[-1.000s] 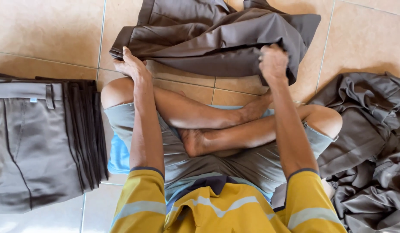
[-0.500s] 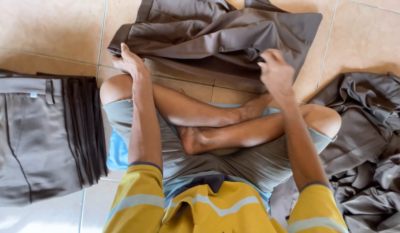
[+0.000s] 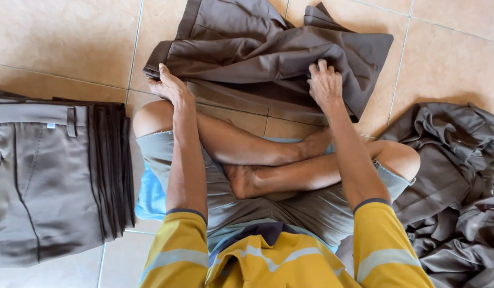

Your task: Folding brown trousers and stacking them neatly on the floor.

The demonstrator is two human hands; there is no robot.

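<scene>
A dark brown garment [image 3: 268, 53] lies spread and partly folded over on the tiled floor in front of my crossed legs. My left hand [image 3: 169, 86] grips its near left corner. My right hand [image 3: 326, 84] presses down on a fold of the cloth near its right side, fingers spread over the fabric.
A neat stack of folded grey-brown trousers [image 3: 49, 176] sits on the floor at my left. A loose heap of crumpled dark grey clothes [image 3: 455, 186] lies at my right. I sit cross-legged on a blue cushion [image 3: 150, 197] on beige tiles [image 3: 65, 37].
My right hand has slid a little left and up along the garment, and the right flap of cloth has been folded further over. My left hand has stayed at the left corner.
</scene>
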